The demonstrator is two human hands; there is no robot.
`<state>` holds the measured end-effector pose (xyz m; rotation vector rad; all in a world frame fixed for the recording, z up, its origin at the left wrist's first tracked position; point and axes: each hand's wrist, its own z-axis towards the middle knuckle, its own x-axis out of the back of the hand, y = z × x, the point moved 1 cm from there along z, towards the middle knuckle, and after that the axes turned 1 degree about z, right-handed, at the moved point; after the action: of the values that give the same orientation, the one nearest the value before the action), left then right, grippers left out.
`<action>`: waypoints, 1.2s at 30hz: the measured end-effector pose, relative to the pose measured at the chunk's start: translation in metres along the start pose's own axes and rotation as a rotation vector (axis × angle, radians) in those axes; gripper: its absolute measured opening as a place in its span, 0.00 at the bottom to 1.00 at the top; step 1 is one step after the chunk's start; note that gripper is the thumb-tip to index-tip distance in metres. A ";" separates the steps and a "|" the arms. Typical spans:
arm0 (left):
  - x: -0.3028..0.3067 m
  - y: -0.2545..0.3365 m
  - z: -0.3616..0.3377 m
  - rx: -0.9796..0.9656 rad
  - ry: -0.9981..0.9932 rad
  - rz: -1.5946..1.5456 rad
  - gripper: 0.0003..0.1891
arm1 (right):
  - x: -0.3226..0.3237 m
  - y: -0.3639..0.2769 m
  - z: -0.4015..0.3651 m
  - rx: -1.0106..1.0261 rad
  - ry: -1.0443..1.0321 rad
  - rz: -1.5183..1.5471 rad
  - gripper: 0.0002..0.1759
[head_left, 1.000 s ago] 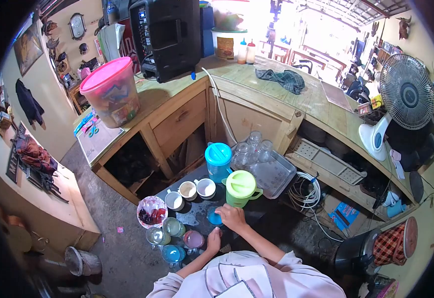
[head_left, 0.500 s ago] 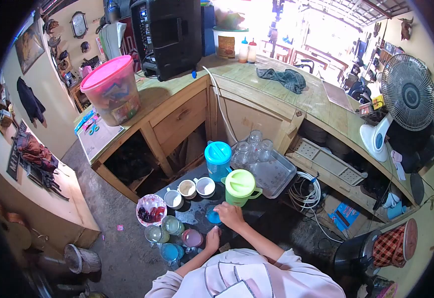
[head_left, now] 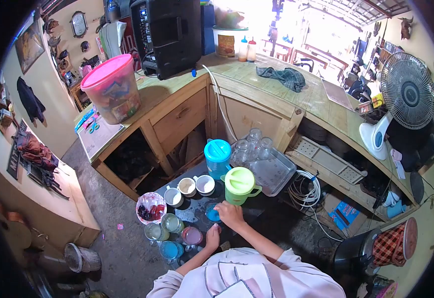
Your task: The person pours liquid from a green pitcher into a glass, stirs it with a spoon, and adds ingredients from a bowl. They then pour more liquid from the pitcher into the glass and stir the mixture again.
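Note:
A glass with blue liquid (head_left: 212, 212) stands on the dark table (head_left: 247, 226). My right hand (head_left: 229, 213) is closed at its rim; what the fingers hold is too small to make out. Just below the glass, my left hand (head_left: 213, 234) has its fingers together, near the handle side, and its grip is unclear. To the left are a pink-filled glass (head_left: 192, 236), another blue one (head_left: 171, 251) and two pale ones (head_left: 172, 223). Behind stand three white cups (head_left: 205, 185), a green lidded pitcher (head_left: 240, 185) and a blue lidded pitcher (head_left: 217, 158).
A patterned bowl (head_left: 151, 208) with dark and red pieces sits at the table's left edge. Upturned glasses (head_left: 254, 144) stand on a metal tray (head_left: 276, 176) at the back right. Wooden counters (head_left: 177, 107) surround the table, with a coiled white cable (head_left: 304, 191) at right.

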<state>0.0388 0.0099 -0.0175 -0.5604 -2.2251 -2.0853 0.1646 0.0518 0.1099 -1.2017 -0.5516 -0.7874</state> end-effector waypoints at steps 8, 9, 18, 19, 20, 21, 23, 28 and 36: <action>0.002 0.014 -0.003 0.023 0.000 0.043 0.22 | -0.005 0.003 -0.001 0.073 -0.003 -0.073 0.08; 0.004 0.018 -0.003 0.021 -0.006 0.061 0.23 | -0.005 0.002 0.000 0.082 0.027 -0.035 0.08; 0.000 0.003 -0.001 -0.013 -0.020 -0.007 0.23 | -0.006 -0.001 0.000 0.094 0.045 0.026 0.06; 0.002 0.009 -0.002 -0.023 -0.010 0.001 0.22 | -0.008 0.000 -0.001 0.103 0.064 0.091 0.06; 0.002 0.010 -0.002 -0.019 -0.014 -0.004 0.22 | -0.011 0.001 -0.003 0.107 0.036 0.073 0.06; 0.002 0.011 -0.002 -0.015 -0.018 -0.010 0.22 | -0.013 0.000 -0.004 0.112 0.008 0.054 0.06; 0.003 0.012 -0.002 -0.022 -0.018 -0.005 0.22 | -0.014 0.002 -0.004 0.089 0.009 0.011 0.06; 0.005 0.021 -0.003 -0.032 -0.027 -0.002 0.23 | -0.013 0.004 -0.001 0.054 0.067 0.067 0.06; 0.006 0.023 -0.003 0.016 -0.032 0.031 0.23 | -0.011 0.006 0.002 0.065 0.016 0.078 0.06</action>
<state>0.0396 0.0093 0.0064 -0.6274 -2.2329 -2.0565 0.1624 0.0569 0.0985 -1.1499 -0.5102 -0.7069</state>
